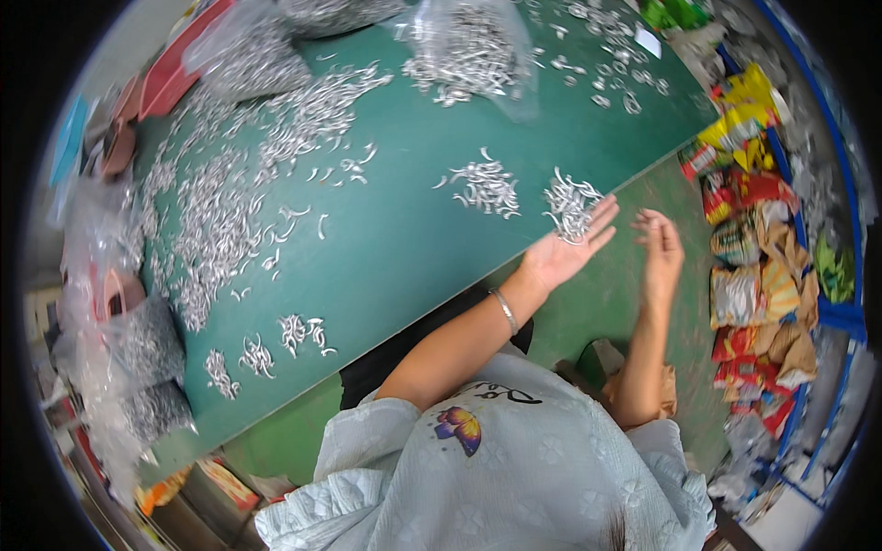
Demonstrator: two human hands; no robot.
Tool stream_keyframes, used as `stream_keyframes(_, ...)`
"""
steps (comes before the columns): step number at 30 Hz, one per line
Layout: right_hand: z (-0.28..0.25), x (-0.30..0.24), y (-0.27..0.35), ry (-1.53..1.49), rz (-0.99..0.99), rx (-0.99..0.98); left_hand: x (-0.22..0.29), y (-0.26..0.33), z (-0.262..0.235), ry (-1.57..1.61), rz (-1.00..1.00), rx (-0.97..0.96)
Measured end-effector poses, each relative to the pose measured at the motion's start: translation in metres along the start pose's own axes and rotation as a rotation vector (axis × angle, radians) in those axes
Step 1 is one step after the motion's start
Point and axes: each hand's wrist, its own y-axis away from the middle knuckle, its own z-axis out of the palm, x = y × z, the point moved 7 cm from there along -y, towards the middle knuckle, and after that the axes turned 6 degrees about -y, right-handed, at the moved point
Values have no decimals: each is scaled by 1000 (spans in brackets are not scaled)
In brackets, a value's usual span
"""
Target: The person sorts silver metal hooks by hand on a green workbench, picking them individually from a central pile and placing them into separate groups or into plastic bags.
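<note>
Through the head camera I read everything from one close relation: the near heap of small, curved, silver-coloured metal pieces (571, 204) lies at about 12 to 1 o'clock from the palm of my left hand (560, 260), right up against its fingers. That hand is clearly the nearer one. It is flat and unclenched, palm turned up, its fingers stretched toward 1 to 2 o'clock. I cannot tell from here whether some pieces lie on the fingers or the whole heap sits on the green, flat-topped table (395, 248).

My right hand (661, 244) is at 3 o'clock from the left, out over the green floor (680, 197) past the table edge. From it, the near heap lies toward 10 o'clock, with a gap between. Its fingers are partly bent and blurred; I see nothing in them, but cannot tell whether they pinch something small.

The near heap runs longest roughly 12 to 6 o'clock, while its single pieces point every way. The table edge beside it slants from 8 to 2 o'clock.

A second loose heap of the same curved silver pieces (487, 188) lies at 9 o'clock from the near one, apart from it. Farther that way is a broad scatter of similar silver pieces (220, 220). At 11 o'clock I see a clear plastic bag full of silver pieces (469, 46).
</note>
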Motion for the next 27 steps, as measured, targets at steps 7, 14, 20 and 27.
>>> stream_keyframes(7,61,-44,10,-141,-347,-193,2,6,5,-266,40,62)
stream_keyframes(14,44,-31,11,85,-338,40,3,7,3,-268,6,3)
stream_keyframes(20,66,-31,60,617,-355,14,1,2,-1,-67,-80,-70)
stream_keyframes(27,55,-30,58,411,-260,-176,5,4,-9,-4,-39,-137)
